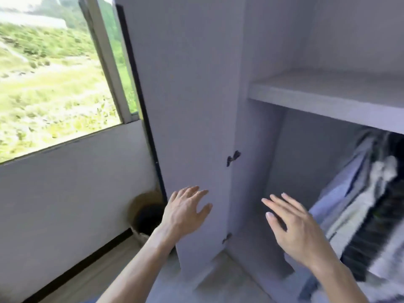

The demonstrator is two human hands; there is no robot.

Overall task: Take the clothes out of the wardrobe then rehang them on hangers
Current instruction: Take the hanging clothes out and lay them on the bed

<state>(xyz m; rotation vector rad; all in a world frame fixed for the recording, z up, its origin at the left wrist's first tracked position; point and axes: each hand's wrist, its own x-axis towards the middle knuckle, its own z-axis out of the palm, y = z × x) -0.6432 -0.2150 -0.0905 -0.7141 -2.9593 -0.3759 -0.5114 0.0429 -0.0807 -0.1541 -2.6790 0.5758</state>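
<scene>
A grey wardrobe stands open, its left door (192, 106) swung outward. Several clothes (367, 206) hang inside under the shelf (328, 99) at the right: a light blue striped shirt, a white garment and a dark patterned one, all blurred. No hangers can be made out. My left hand (185, 211) is spread, fingers on or just off the inner face of the door. My right hand (295, 226) is open in front of the wardrobe's inside, left of the clothes and not touching them. Both hands hold nothing.
A large window (50, 73) with greenery outside fills the upper left, above a white wall. A round woven basket (144, 213) sits on the wooden floor in the corner behind the door. The wardrobe's upper compartment looks bare.
</scene>
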